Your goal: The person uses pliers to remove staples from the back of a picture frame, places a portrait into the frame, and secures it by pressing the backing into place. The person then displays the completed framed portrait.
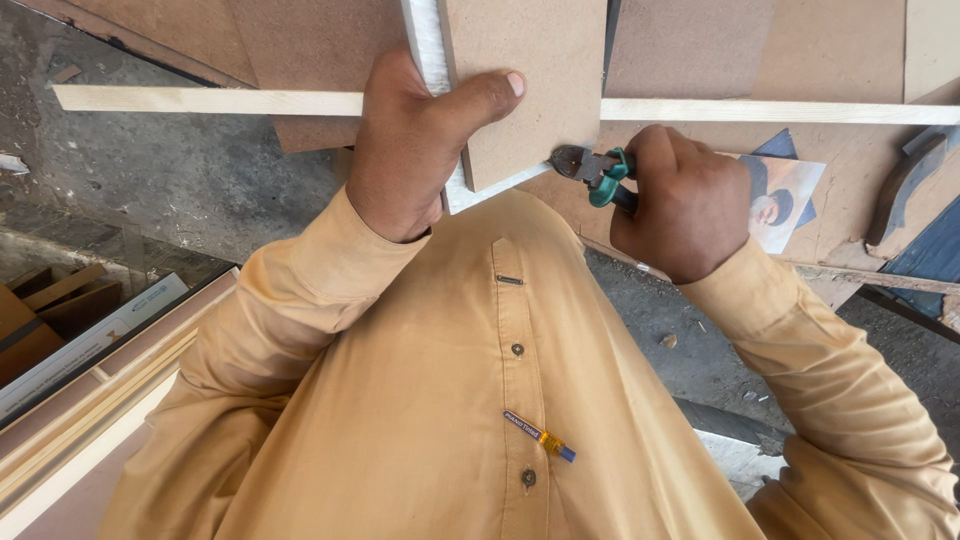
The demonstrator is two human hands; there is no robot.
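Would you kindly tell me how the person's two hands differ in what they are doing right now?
The left hand grips the brown board with its white frame edge, thumb stretched across the board; the right hand is a closed fist around the green-handled pliers. The left sits higher, the right lower. Both wear tan sleeves.

- Two hands are seen: the left hand and the right hand.
- One framed board is gripped by the left hand.
- One pair of pliers, with green handles, is clasped by the right hand.
- One long wooden strip is laid across the desk.
- One printed photograph is counted beside the right hand.
- One small pen is clipped at the shirt front.
- Three shirt buttons are counted.
- One dark curved tool is seen at the right edge.
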